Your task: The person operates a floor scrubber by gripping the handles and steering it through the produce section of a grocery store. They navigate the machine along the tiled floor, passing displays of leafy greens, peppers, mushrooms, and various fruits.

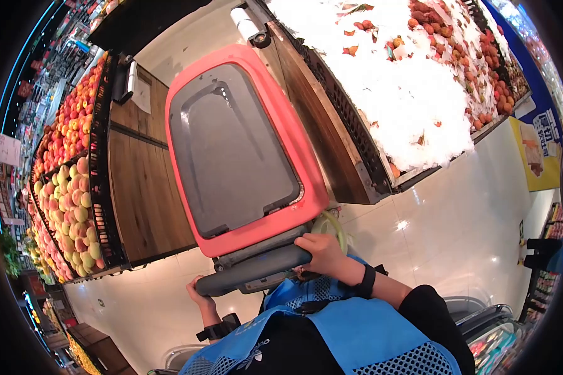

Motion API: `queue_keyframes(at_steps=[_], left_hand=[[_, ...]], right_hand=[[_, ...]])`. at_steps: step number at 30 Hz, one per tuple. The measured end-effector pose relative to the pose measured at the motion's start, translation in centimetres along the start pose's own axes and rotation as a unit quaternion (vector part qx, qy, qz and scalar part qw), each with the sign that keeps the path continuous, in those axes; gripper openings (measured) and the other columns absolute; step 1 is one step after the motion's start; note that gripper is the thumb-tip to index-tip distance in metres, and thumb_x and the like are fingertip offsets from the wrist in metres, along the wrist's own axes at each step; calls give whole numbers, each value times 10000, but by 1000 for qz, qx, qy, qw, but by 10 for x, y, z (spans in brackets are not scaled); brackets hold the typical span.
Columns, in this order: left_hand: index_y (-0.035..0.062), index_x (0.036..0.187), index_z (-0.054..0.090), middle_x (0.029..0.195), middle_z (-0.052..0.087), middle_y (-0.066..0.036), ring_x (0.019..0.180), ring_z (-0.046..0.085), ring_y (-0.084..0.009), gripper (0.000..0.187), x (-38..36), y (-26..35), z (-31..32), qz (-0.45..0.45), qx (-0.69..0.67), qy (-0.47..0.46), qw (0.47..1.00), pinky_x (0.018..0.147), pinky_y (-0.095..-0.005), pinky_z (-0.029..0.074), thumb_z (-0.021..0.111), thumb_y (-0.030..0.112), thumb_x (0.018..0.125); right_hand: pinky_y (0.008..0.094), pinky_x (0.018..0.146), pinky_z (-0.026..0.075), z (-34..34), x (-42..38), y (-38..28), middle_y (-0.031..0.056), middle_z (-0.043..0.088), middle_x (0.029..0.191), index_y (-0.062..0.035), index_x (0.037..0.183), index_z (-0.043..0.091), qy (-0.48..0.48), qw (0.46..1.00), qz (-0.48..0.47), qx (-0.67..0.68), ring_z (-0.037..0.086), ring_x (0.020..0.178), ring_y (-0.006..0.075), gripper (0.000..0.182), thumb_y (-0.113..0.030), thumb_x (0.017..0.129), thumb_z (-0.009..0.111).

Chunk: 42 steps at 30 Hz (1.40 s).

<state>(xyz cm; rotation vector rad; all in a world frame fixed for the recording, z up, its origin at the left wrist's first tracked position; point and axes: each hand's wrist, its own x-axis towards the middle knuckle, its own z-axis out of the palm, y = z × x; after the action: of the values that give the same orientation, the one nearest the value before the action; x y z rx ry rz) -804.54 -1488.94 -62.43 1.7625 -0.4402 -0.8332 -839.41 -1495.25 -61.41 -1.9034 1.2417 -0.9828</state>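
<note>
A cart with a red rim [311,187] and a grey lid [231,150] stands in front of me, its lid closed. Its dark grey handle bar [250,270] runs across the near end. My left hand [201,299] is wrapped round the left end of the bar. Round the right end, my right hand [322,253] is closed, the back of the hand showing. A pale green loop [333,226] hangs just beyond my right hand, beside the cart's near corner. Both wrists wear black bands.
On the left, a wooden stand [147,187] holds crates of peaches [75,212] and red fruit [75,122]. A wooden bin [322,119] with ice [419,106] and reddish fruit is close on the right. A yellow sign [535,153] and a person's dark legs [542,253] are further right.
</note>
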Motion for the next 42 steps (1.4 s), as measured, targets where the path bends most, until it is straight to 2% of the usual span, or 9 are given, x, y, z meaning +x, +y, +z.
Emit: queue_keyframes(at_steps=[2, 7, 23, 29, 32, 35, 36, 37, 42], left_hand=[[16, 715, 532, 729, 570, -92, 702, 529, -196, 400, 9, 2, 12, 20, 4, 59, 998, 678, -295, 432, 313, 327, 838], [16, 759, 537, 755, 578, -98, 724, 541, -199, 378, 41, 13, 18, 4, -13, 16, 1000, 694, -305, 443, 319, 314, 841], [5, 700, 547, 692, 559, -98, 693, 517, -197, 406, 78, 30, 42, -26, 30, -71, 997, 671, -296, 412, 305, 306, 824], [25, 860, 581, 858, 605, -72, 817, 552, -176, 365, 89, 17, 31, -8, -9, -84, 996, 758, -303, 428, 381, 331, 853], [104, 725, 498, 724, 569, -37, 722, 552, -154, 315, 99, 19, 30, -48, -104, -211, 971, 680, -301, 440, 425, 381, 856], [57, 832, 578, 787, 606, -52, 760, 576, -173, 316, 109, 12, 36, -29, -121, -216, 968, 726, -294, 454, 437, 340, 839], [73, 764, 579, 678, 591, -44, 603, 563, -173, 383, 120, 0, 40, -6, -102, -138, 985, 599, -285, 462, 394, 401, 835], [37, 813, 592, 781, 613, -58, 715, 578, -169, 337, 141, -11, 32, -38, -111, -214, 970, 706, -294, 456, 416, 324, 827], [1, 747, 599, 620, 592, -95, 550, 569, -187, 429, 111, 15, 47, 1, -11, -230, 973, 540, -303, 450, 321, 317, 828]], right_hand=[[355, 527, 442, -1, 10, 3, 72, 506, 675, -71, 809, 530, 0, 1000, 5, -3, 555, 616, 261, 478, -278, 451, 769], [370, 565, 458, 1, 40, 8, 70, 512, 710, -76, 837, 500, -38, 999, 24, -1, 561, 673, 262, 486, -136, 412, 729], [365, 541, 440, 10, 75, 20, 67, 491, 667, -86, 792, 515, 30, 999, 44, -4, 551, 649, 262, 469, -136, 384, 741], [348, 622, 467, 13, 72, 22, 122, 576, 785, -39, 843, 564, 88, 996, 5, 23, 579, 732, 306, 416, -50, 446, 691], [337, 627, 470, 16, 72, 26, 159, 575, 743, -35, 824, 579, 76, 996, 36, 23, 585, 699, 323, 373, -70, 469, 688], [385, 638, 469, 17, 73, 23, 175, 570, 748, -39, 810, 570, 89, 995, 35, 13, 572, 734, 350, 335, -43, 487, 657], [398, 640, 471, 16, 72, 17, 185, 571, 727, -32, 793, 567, 87, 994, 69, -4, 576, 733, 358, 321, -53, 487, 661], [397, 652, 477, 18, 71, 16, 185, 585, 724, -37, 799, 579, 98, 991, 81, -30, 583, 736, 357, 313, -68, 501, 667], [393, 678, 483, 21, 67, 8, 162, 611, 737, -104, 807, 629, 139, 983, 71, -92, 595, 757, 338, 264, -130, 547, 668]])
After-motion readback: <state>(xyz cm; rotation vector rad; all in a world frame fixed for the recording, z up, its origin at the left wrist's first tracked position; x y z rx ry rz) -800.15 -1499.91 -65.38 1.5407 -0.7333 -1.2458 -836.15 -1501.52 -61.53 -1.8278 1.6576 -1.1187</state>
